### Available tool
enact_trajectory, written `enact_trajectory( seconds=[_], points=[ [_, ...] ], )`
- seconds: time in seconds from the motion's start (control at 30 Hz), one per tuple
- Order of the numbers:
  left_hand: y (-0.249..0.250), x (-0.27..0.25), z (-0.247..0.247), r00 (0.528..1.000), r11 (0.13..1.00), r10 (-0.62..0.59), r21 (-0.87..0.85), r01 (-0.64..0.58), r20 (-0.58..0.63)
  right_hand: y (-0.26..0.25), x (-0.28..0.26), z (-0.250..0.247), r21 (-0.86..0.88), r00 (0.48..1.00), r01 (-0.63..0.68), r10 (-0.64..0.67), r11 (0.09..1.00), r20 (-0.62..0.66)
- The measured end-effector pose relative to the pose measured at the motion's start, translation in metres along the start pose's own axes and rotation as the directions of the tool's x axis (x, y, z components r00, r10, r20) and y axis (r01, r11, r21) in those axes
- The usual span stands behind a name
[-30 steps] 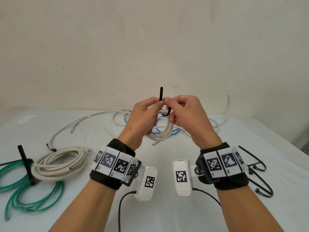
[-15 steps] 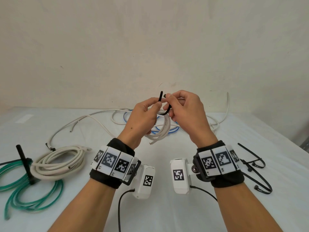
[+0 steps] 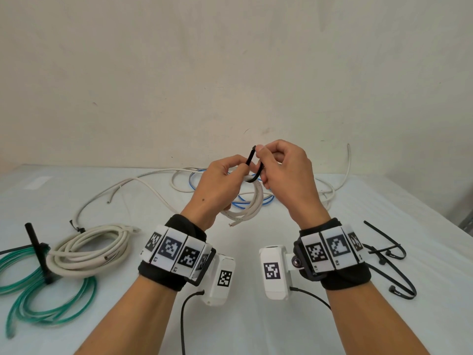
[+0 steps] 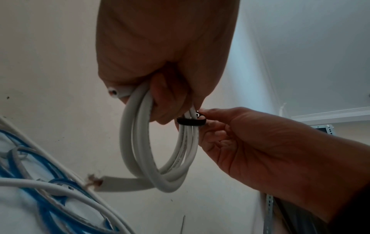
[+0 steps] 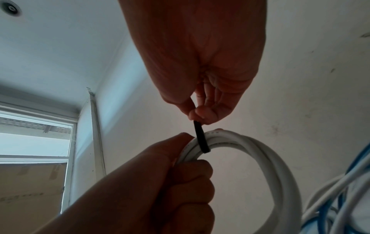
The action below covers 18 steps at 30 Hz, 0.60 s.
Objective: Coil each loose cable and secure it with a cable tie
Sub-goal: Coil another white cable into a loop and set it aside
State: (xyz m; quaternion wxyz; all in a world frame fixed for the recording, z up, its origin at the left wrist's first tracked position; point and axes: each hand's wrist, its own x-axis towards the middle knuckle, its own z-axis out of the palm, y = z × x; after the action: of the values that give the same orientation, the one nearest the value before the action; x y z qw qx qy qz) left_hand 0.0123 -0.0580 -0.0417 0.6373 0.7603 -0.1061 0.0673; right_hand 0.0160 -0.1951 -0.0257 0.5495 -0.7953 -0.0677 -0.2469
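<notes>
your forearms are bare. each wrist wears a black fabric band (image 3: 163, 274) carrying white panels printed with black square fiducial markers (image 3: 171, 248). a white camera housing (image 3: 275, 274), also marker-tagged, hangs inside each wrist, with a thin black cable (image 3: 183, 321) trailing from its lower end.

Black cable tie (image 3: 252, 162) no longer stands straight up; its free end now leans left, bent into a loop over the white coil (image 3: 249, 201). Right hand (image 3: 286, 180) sits higher, pinching the tie's tip, seemingly feeding it.
</notes>
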Motion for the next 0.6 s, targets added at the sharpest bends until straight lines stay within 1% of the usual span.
enact_trajectory(
  seconds=[0.17, 0.37, 0.6],
  points=[
    [0.0, -0.001, 0.0, 1.0, 0.998, 0.011, 0.066, -0.012, 0.009, 0.001, 0.0, -0.002, -0.008, 1.0, -0.008, 0.008, 1.0, 0.019],
    [-0.002, -0.002, 0.004, 1.0, 0.992, 0.017, 0.129, -0.016, -0.006, 0.002, 0.001, -0.006, -0.042, 0.999, -0.035, 0.036, 0.999, 0.032],
    [-0.003, -0.001, 0.003, 0.998, 0.985, 0.055, 0.164, -0.053, -0.009, 0.001, -0.001, -0.01, -0.009, 0.999, -0.03, 0.03, 1.0, 0.041]
  ],
)
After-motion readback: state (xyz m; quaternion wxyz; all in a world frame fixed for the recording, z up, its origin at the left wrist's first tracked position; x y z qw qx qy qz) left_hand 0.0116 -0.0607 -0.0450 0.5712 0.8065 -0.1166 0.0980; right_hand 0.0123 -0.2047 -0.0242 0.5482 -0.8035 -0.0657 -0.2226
